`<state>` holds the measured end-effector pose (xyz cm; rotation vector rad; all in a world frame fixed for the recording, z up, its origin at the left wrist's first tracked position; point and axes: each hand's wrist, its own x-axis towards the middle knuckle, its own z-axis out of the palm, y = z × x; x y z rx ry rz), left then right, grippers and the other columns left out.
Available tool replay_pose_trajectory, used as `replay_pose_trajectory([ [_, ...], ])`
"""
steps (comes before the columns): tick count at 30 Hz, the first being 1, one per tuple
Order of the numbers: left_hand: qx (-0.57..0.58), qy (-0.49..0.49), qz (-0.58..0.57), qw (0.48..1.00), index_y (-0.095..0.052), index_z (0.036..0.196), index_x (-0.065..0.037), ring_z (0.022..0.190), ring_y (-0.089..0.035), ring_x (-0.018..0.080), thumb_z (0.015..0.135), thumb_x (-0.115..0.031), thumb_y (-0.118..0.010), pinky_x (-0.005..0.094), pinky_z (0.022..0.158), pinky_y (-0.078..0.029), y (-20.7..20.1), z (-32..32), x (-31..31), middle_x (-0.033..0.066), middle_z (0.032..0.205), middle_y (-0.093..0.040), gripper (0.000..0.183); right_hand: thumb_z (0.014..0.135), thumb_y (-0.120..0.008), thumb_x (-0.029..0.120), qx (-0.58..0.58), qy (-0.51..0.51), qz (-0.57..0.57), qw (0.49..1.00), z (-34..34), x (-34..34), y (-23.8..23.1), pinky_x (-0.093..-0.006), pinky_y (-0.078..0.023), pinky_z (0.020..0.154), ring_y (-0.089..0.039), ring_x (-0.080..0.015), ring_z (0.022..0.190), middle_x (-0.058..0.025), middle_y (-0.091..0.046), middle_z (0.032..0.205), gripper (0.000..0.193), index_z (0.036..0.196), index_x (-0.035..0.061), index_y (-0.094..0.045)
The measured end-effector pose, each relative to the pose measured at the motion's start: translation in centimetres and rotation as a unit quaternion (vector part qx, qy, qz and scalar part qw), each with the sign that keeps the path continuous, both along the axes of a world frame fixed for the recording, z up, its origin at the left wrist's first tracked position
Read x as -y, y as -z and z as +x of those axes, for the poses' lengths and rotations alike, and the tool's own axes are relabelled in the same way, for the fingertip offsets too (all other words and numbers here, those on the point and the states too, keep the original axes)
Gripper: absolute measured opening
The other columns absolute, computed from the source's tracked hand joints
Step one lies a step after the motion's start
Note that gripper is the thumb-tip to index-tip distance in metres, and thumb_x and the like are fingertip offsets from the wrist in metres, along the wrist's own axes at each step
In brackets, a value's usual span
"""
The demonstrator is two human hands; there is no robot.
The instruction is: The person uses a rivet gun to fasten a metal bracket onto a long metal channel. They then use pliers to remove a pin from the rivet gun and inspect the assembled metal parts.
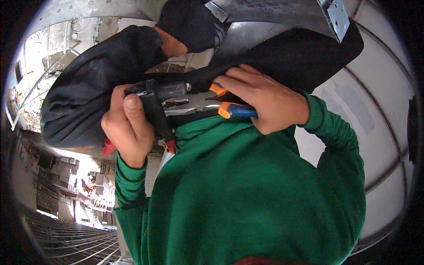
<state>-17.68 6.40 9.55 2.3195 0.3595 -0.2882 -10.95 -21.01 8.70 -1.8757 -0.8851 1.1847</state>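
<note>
Lying just right of the black holder (157, 106), the orange-handled pliers (203, 104) are held in the curled grip of the right hand (265, 98), the holder is clasped by the closed left hand (131, 123), and handling seems midway, neither being released yet

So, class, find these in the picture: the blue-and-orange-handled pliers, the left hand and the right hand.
Pliers (201, 102): head view, on the metal part.
Left hand (127, 124): head view, beside the thumb.
Right hand (270, 100): head view, on its back.
</note>
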Motion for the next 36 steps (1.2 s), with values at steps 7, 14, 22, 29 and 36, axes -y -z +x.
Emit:
replay_pose_trajectory([
  [7, 0.023, 0.007, -0.002, 1.000, -0.060, 0.096, 0.002, 0.048, -0.057, 0.0322, 0.100, -0.033, -0.040, 0.0368, 0.047, -0.040, 0.1, -0.7, 0.5, 0.0144, 0.056, -0.051, 0.041, 0.052, -0.065, -0.005, 0.012, 0.001, -0.012, 1.000, -1.0, 0.0, 0.7, -0.0462, -0.043, 0.094, -0.049, -0.0413, 0.107, -0.0223, -0.050, 0.117, 0.084, 0.133, -0.0053, -0.041],
  [14, 0.004, -0.005, 0.020, 1.000, -0.060, 0.096, 0.002, 0.048, -0.058, 0.0265, 0.100, -0.039, -0.039, 0.0345, 0.047, -0.039, -0.2, -0.4, 0.3, 0.0111, 0.054, -0.051, 0.047, 0.052, -0.067, -0.005, 0.023, -0.020, -0.024, 0.999, -0.7, -0.5, 0.7, -0.0460, -0.045, 0.093, -0.049, -0.0413, 0.107, -0.0225, -0.049, 0.118, 0.085, 0.133, -0.0046, -0.041],
  [22, 0.037, -0.046, 0.046, 0.997, -0.062, 0.095, 0.002, 0.049, -0.057, 0.0262, 0.100, -0.041, -0.035, 0.0334, 0.049, -0.042, 0.2, -0.5, 0.6, 0.0127, 0.056, -0.053, 0.051, 0.053, -0.068, -0.004, 0.062, -0.088, -0.010, 0.994, 0.4, -1.5, -0.9, -0.0427, -0.045, 0.095, -0.049, -0.0387, 0.108, -0.0226, -0.048, 0.118, 0.084, 0.132, -0.0093, -0.039],
  [29, 0.035, -0.056, 0.067, 0.996, -0.063, 0.096, 0.003, 0.054, -0.060, 0.0258, 0.098, -0.049, -0.030, 0.0327, 0.052, -0.044, -0.1, -0.6, 0.4, 0.0139, 0.060, -0.057, 0.061, 0.053, -0.072, -0.002, 0.031, -0.052, -0.055, 0.997, -0.7, -1.9, -1.3, -0.0425, -0.046, 0.093, -0.051, -0.0384, 0.106, -0.0218, -0.049, 0.117, 0.085, 0.131, -0.0083, -0.039],
  [36, 0.033, -0.075, 0.078, 0.994, -0.065, 0.096, 0.003, 0.058, -0.062, 0.0253, 0.098, -0.048, -0.030, 0.0331, 0.054, -0.046, 1.1, -1.2, 0.7, 0.0150, 0.064, -0.060, 0.062, 0.054, -0.066, -0.006, -0.028, -0.040, -0.019, 0.999, 0.0, -1.4, 0.9, -0.0442, -0.046, 0.091, -0.052, -0.0420, 0.105, -0.0222, -0.051, 0.113, 0.078, 0.129, -0.0034, -0.041],
])
